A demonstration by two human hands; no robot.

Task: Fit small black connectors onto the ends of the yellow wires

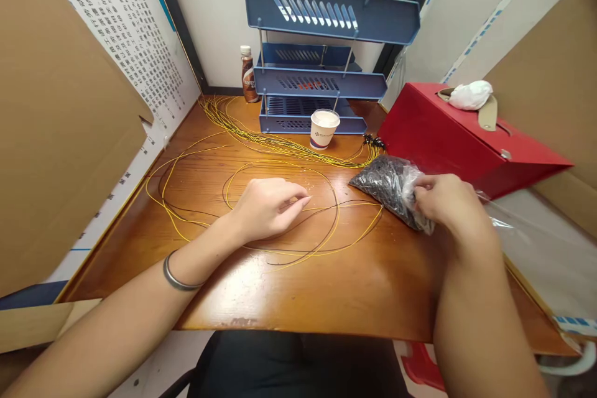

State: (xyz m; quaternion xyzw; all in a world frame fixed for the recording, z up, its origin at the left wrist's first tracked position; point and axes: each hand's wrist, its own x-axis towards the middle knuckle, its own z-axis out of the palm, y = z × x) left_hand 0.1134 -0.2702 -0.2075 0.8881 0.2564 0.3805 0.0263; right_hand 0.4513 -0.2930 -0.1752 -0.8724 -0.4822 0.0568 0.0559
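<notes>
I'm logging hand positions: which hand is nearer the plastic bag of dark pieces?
Right. The right hand touches the plastic bag at its bunched end; the left hand is apart from it, off to the bag's left.

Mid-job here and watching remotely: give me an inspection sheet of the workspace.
Surface: brown wooden table, glossy, with small white specks near the middle.
Job's things: clear plastic bag with dark contents; loose yellow and black wires in wide loops.
Clutter: paper cup and brown bottle toward the back.
Hands: left hand has thumb and forefinger tips together above the loops, any wire between them unclear; right hand grips the bag.
Cables: wire bundle across the back, dark ends by the red box; power cables: nothing seen.
Surroundings: blue rack behind; cardboard at left.
</notes>
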